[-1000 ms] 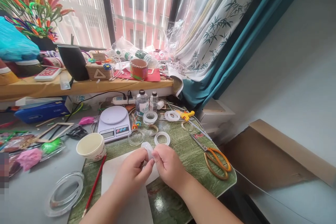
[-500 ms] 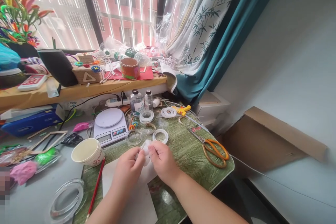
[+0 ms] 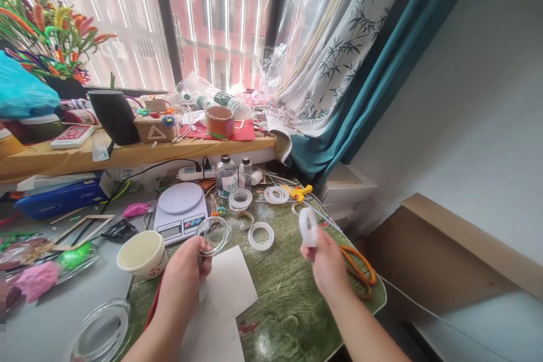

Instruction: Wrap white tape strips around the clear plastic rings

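My left hand [image 3: 186,266] is closed, its thumb and fingers pinching the lower left edge of a clear, see-through ring [image 3: 229,233]. Pinched in the fingers of my right hand [image 3: 328,263] is a thick milky-white ring [image 3: 306,227], tilted nearly on edge above the table. Sheets of white paper [image 3: 229,288] lie under and beside my left hand. Between the hands, a flat white ring [image 3: 251,237] rests on the green table. Behind my right hand show the orange handles of scissors [image 3: 365,268]; their blades are hidden.
A kitchen scale [image 3: 180,199], a paper cup [image 3: 142,254], clear bottles [image 3: 227,176] and stacked white rings [image 3: 240,199] stand behind the hands. A yellow glue gun [image 3: 299,192] lies at the back right. More clear rings [image 3: 102,331] lie front left. The table edge [image 3: 384,294] is at right.
My hands were together over the paper, gripping something whitish; now they are wide apart. The right has moved right with the milky-white ring, the left slightly left with the clear ring.
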The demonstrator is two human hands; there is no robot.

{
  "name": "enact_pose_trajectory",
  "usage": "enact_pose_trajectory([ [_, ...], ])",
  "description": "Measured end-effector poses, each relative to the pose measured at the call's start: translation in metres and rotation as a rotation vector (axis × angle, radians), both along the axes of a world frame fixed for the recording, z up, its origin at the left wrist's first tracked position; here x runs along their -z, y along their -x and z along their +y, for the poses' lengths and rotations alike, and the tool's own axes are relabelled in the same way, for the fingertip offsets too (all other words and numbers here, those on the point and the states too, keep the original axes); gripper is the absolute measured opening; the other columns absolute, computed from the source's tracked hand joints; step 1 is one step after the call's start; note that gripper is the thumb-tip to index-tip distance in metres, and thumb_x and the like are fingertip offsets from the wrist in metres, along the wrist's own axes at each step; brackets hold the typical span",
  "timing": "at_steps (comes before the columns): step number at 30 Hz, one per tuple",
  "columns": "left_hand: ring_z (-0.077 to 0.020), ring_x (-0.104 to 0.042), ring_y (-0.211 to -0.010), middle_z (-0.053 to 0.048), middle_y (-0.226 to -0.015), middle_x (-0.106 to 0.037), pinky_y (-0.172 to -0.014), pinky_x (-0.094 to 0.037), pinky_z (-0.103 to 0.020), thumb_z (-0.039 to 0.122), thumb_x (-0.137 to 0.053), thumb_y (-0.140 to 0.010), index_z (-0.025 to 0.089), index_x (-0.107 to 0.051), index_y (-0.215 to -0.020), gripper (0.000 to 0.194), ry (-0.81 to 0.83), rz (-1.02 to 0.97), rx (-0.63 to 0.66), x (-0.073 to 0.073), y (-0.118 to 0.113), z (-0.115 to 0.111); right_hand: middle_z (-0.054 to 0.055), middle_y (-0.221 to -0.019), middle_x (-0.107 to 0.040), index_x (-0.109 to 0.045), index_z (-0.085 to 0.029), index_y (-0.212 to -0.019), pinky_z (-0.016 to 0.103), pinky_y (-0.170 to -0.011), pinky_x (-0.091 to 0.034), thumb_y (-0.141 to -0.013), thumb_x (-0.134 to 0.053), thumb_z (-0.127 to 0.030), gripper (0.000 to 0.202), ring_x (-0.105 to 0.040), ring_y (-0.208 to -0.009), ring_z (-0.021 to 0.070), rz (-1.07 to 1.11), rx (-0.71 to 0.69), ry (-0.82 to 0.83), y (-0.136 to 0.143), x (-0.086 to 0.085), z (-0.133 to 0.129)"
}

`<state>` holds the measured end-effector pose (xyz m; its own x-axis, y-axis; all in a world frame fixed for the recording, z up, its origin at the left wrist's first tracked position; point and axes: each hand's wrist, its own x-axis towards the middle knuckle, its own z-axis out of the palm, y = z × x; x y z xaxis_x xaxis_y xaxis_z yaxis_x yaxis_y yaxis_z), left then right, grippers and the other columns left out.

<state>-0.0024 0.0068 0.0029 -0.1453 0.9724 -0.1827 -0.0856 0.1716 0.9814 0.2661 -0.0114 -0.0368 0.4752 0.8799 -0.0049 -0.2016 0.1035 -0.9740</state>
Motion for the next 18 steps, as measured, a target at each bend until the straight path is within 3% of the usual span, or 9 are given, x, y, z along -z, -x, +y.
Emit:
enact_pose_trajectory([
  [3,-0.0129,-0.036,-0.051,0.006,-0.053,-0.044,-0.048,-0.028,-0.021,0.045,-0.052,-0.090,0.022,-0.057,-0.073,0.030,0.006,-0.043,0.061,0.001,-0.006,-0.002,-0.002,-0.057,-0.052,-0.059,-0.021,-0.078,0.028,-0.046,-0.035,-0.086,-0.058,-0.068,0.047,-0.045,-0.047,0.0149,-0.201,0.047,0.053,-0.027,-0.004,0.012],
  [5,-0.0121,-0.036,-0.052,0.006,-0.053,-0.044,-0.048,-0.028,-0.019,0.051,-0.057,-0.090,0.022,-0.059,-0.074,0.034,0.021,-0.069,0.101,0.000,-0.012,-0.006,-0.002,-0.058,-0.056,-0.065,-0.020,-0.085,0.029,-0.048,-0.037,-0.082,-0.068,-0.061,0.041,-0.047,-0.048,0.0159,-0.269,0.043,0.074,-0.036,-0.010,0.021],
  [9,-0.0090,-0.038,-0.053,0.005,-0.065,-0.052,-0.049,-0.030,-0.018,0.056,-0.066,-0.085,0.020,-0.060,-0.074,0.039,0.033,-0.099,0.126,-0.003,-0.016,-0.011,0.003,-0.072,-0.066,-0.070,-0.018,-0.102,0.032,-0.059,-0.045,-0.079,-0.073,-0.049,0.038,-0.057,-0.062,0.0208,-0.348,0.048,0.057,-0.029,-0.018,0.028],
  [12,-0.0081,-0.041,-0.053,0.003,-0.071,-0.056,-0.049,-0.032,-0.017,0.057,-0.069,-0.084,0.019,-0.062,-0.074,0.040,0.024,-0.152,0.153,-0.005,-0.016,-0.012,0.007,-0.086,-0.070,-0.070,-0.020,-0.103,0.034,-0.067,-0.048,-0.084,-0.068,-0.045,0.032,-0.062,-0.073,0.0227,-0.378,-0.056,0.053,0.001,-0.018,0.020],
  [15,-0.0092,-0.044,-0.054,0.002,-0.072,-0.058,-0.048,-0.035,-0.018,0.053,-0.068,-0.087,0.019,-0.063,-0.076,0.036,-0.007,-0.291,0.143,-0.006,-0.017,-0.013,0.005,-0.087,-0.068,-0.067,-0.021,-0.105,0.032,-0.063,-0.049,-0.087,-0.067,-0.044,0.030,-0.061,-0.072,0.0206,-0.147,-0.343,0.116,0.050,-0.016,0.005],
  [18,-0.0121,-0.050,-0.060,0.001,-0.080,-0.060,-0.050,-0.041,-0.021,0.050,-0.067,-0.089,0.021,-0.062,-0.079,0.031,-0.027,-0.438,0.105,-0.007,-0.018,-0.012,0.007,-0.106,-0.066,-0.063,-0.022,-0.116,0.035,-0.080,-0.053,-0.081,-0.077,-0.041,0.043,-0.064,-0.095,0.0228,0.076,-0.474,0.126,0.096,-0.016,-0.010],
])
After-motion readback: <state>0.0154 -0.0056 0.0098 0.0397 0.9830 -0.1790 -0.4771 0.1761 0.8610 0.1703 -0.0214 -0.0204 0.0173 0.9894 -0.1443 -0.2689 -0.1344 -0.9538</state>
